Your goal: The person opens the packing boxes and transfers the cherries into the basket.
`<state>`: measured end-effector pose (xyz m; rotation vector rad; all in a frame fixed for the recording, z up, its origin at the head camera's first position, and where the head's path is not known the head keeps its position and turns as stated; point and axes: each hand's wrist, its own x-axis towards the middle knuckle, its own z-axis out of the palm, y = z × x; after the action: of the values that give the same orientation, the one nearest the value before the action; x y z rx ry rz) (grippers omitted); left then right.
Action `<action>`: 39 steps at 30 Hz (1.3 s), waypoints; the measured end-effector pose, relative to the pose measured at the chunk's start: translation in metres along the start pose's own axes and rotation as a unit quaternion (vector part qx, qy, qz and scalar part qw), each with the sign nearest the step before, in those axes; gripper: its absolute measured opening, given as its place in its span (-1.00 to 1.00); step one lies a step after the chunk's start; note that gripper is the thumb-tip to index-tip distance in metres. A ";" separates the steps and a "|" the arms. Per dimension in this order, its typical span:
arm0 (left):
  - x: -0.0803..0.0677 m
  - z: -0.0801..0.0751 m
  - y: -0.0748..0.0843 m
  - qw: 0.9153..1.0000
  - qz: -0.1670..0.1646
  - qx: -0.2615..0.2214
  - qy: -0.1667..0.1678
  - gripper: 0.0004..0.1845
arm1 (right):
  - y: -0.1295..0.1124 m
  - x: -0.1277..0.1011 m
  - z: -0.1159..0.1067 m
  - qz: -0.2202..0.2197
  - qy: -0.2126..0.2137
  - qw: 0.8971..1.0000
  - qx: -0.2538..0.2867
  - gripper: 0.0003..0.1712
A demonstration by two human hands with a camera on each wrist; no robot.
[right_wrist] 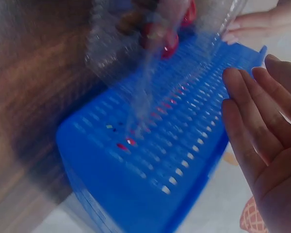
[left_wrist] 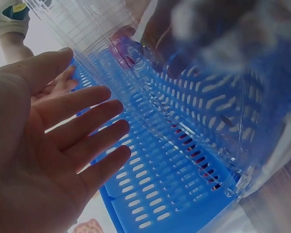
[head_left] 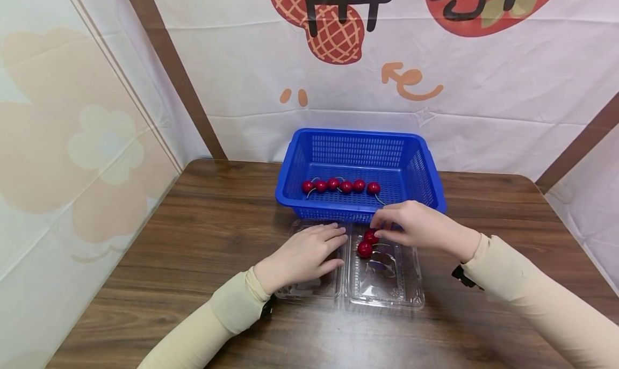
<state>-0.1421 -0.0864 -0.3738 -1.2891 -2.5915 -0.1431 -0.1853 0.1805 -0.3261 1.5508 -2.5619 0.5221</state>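
Note:
A clear plastic clamshell box (head_left: 384, 299) lies opened out on the table, its two halves side by side. Two red cherries, the near cherry (head_left: 365, 250) and the far cherry (head_left: 371, 236), sit in its right half. Over the left half (head_left: 304, 291) lies my left hand (head_left: 309, 253), fingers extended and holding nothing. My right hand (head_left: 406, 224) is over the far end of the right half, thumb beside the far cherry. In the right wrist view, the right hand's fingers (right_wrist: 247, 126) look fairly straight, with no cherry between them.
Directly behind the box stands a blue perforated basket (head_left: 362, 214). Several cherries (head_left: 345, 187) with stems lie in a row along its near side. The brown wooden table (head_left: 193, 240) extends to both sides, and a printed cloth (head_left: 242, 79) hangs behind it.

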 end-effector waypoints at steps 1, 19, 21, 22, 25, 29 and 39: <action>0.000 0.000 0.000 1.000 0.000 -0.001 0.001 -0.51 | 0.000 0.000 0.002 0.000 -0.002 1.000 0.005 -0.89; 0.001 -0.003 0.001 1.000 -0.004 0.000 -0.013 -0.50 | 0.006 -0.005 0.034 -0.017 0.009 1.000 0.025 -0.82; 0.001 -0.004 0.001 1.000 -0.004 0.001 -0.013 -0.50 | 0.007 -0.006 0.038 -0.023 0.014 0.999 0.023 -0.81; 0.001 -0.004 0.001 1.000 -0.004 0.001 -0.013 -0.50 | 0.007 -0.006 0.040 -0.025 0.016 0.999 0.022 -0.81; 0.001 -0.004 0.002 1.000 -0.002 0.000 -0.012 -0.50 | 0.008 -0.007 0.044 -0.027 0.018 0.999 0.021 -0.78; 0.001 -0.003 0.002 1.000 -0.003 -0.002 -0.014 -0.50 | 0.009 -0.009 0.050 -0.023 0.015 0.999 0.021 -0.77; 0.001 -0.001 0.001 1.000 -0.007 -0.004 -0.022 -0.48 | 0.012 -0.014 0.059 -0.012 0.014 0.999 0.034 -0.73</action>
<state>-0.1416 -0.0853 -0.3730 -1.2919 -2.6404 -0.1292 -0.1835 0.1775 -0.3880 1.5813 -2.5277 0.6302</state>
